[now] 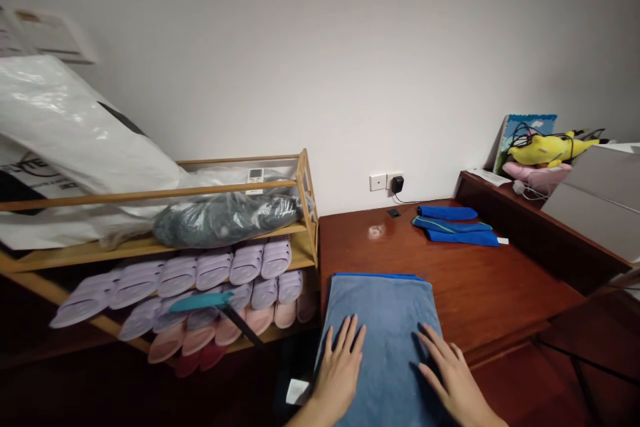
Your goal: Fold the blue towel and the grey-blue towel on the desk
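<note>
A blue-grey towel (385, 347) lies flat at the front of the reddish-brown table, folded into a long rectangle. Bright blue cloth (415, 277) peeks out beneath its far edge. On the towel's left side rests my left hand (341, 363), fingers stretched out and palm down. My right hand (449, 368) is at the towel's right side, fingers spread, with nothing held in it. A white tag (297, 391) shows by the towel's left edge, near my left wrist. Farther back on the table are folded bright blue cloths (455, 227).
To the left stands a wooden rack (305, 213) with lilac slippers (213, 270), pink slippers (200, 339) and plastic-wrapped bundles. A wall socket (379, 182) holds a black plug (397, 184). On the raised right ledge sit a yellow plush toy (543, 149) and grey boxes (600, 193).
</note>
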Action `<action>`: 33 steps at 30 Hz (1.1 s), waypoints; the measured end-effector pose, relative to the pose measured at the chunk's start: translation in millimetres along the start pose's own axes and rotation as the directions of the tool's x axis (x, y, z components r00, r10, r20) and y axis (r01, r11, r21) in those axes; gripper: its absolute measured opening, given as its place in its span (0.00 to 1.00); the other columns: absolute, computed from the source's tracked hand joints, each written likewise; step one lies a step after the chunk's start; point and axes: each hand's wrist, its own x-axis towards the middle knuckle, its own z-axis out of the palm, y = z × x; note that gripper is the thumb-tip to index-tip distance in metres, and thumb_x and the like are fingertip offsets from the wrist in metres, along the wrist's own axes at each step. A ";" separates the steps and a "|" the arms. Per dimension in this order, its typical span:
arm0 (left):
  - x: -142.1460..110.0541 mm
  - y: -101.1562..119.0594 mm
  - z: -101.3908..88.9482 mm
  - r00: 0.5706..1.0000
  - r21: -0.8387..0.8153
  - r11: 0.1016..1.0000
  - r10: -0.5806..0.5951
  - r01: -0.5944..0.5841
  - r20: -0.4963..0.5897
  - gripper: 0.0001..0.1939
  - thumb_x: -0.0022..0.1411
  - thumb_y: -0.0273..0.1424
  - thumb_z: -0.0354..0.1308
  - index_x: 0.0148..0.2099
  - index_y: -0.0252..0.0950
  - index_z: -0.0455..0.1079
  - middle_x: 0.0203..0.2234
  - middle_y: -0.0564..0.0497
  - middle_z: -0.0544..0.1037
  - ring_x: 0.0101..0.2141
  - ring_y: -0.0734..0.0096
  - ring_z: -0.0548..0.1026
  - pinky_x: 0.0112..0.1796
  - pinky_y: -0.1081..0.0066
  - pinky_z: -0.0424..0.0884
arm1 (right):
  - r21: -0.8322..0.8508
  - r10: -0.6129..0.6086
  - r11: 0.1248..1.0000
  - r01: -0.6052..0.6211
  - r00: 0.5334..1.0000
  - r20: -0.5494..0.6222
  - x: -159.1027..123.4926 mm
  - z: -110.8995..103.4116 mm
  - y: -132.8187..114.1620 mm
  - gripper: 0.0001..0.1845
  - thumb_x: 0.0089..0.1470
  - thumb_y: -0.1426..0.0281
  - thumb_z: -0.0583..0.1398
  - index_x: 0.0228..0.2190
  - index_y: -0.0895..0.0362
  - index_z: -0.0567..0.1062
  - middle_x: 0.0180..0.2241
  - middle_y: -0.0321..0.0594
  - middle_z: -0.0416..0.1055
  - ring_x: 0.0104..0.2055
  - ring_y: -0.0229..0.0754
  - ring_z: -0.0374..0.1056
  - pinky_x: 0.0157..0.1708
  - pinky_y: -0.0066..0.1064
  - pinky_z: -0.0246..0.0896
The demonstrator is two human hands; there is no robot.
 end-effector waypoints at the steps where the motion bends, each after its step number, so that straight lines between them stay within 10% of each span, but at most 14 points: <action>1: -2.5 5.0 -1.3 1.000 0.000 1.000 0.019 -0.019 -0.014 0.27 0.68 0.36 0.39 0.66 0.48 0.36 0.65 0.52 0.49 0.62 0.58 0.49 0.56 0.49 0.52 | -0.021 -0.019 1.000 0.019 1.000 0.003 0.7 3.7 -5.2 0.30 0.58 0.52 0.45 0.60 0.41 0.48 0.65 0.37 0.41 0.66 0.48 0.40 0.61 0.54 0.40; 7: -5.9 18.4 -9.0 0.996 0.000 0.998 0.056 -0.056 -0.074 0.33 0.65 0.48 0.40 0.67 0.46 0.36 0.64 0.50 0.49 0.62 0.53 0.49 0.57 0.48 0.43 | -0.129 -0.064 0.990 0.061 0.998 -0.018 9.5 29.8 -19.6 0.34 0.55 0.49 0.47 0.60 0.39 0.43 0.66 0.36 0.38 0.67 0.53 0.32 0.60 0.60 0.36; 12: -3.9 17.4 -10.9 0.995 0.014 0.998 0.057 -0.056 -0.084 0.33 0.65 0.48 0.40 0.67 0.46 0.36 0.64 0.50 0.51 0.62 0.53 0.49 0.58 0.48 0.38 | 0.186 0.019 0.983 -0.007 0.998 -0.061 14.1 28.2 -10.2 0.33 0.51 0.49 0.54 0.57 0.41 0.58 0.64 0.37 0.47 0.66 0.54 0.38 0.61 0.59 0.30; 16: -4.0 17.7 -11.2 0.994 0.025 0.998 0.060 -0.058 -0.091 0.32 0.65 0.48 0.39 0.67 0.45 0.36 0.64 0.49 0.50 0.62 0.52 0.48 0.58 0.48 0.35 | 0.723 0.322 0.667 -0.181 0.945 -0.060 13.8 -0.9 23.5 0.26 0.48 0.47 0.55 0.39 0.52 0.77 0.48 0.44 0.72 0.55 0.54 0.62 0.56 0.45 0.53; 20: -4.0 18.2 -9.4 0.994 0.039 0.998 0.054 -0.050 -0.099 0.32 0.65 0.47 0.39 0.67 0.44 0.37 0.64 0.49 0.51 0.62 0.53 0.47 0.57 0.47 0.31 | 0.831 0.615 0.447 -0.330 0.788 -0.018 -5.9 -8.9 50.2 0.24 0.33 0.46 0.64 0.22 0.54 0.76 0.30 0.40 0.77 0.43 0.53 0.70 0.44 0.35 0.65; 27: -3.9 19.0 -6.3 0.990 0.052 0.997 0.056 -0.049 -0.133 0.32 0.65 0.46 0.41 0.67 0.44 0.38 0.64 0.49 0.51 0.62 0.53 0.46 0.58 0.47 0.30 | 0.881 0.350 0.192 -0.432 0.869 0.350 -18.5 33.7 30.6 0.29 0.35 0.50 0.65 0.37 0.56 0.77 0.43 0.44 0.75 0.54 0.53 0.64 0.54 0.38 0.58; 33: -5.2 16.3 -3.3 0.992 0.024 0.998 0.059 -0.057 -0.111 0.32 0.65 0.46 0.40 0.67 0.45 0.37 0.64 0.49 0.52 0.62 0.52 0.48 0.58 0.47 0.33 | 0.891 0.224 0.057 -0.450 0.876 0.428 -5.0 37.7 18.9 0.31 0.42 0.54 0.64 0.43 0.62 0.74 0.47 0.48 0.73 0.56 0.50 0.61 0.57 0.38 0.54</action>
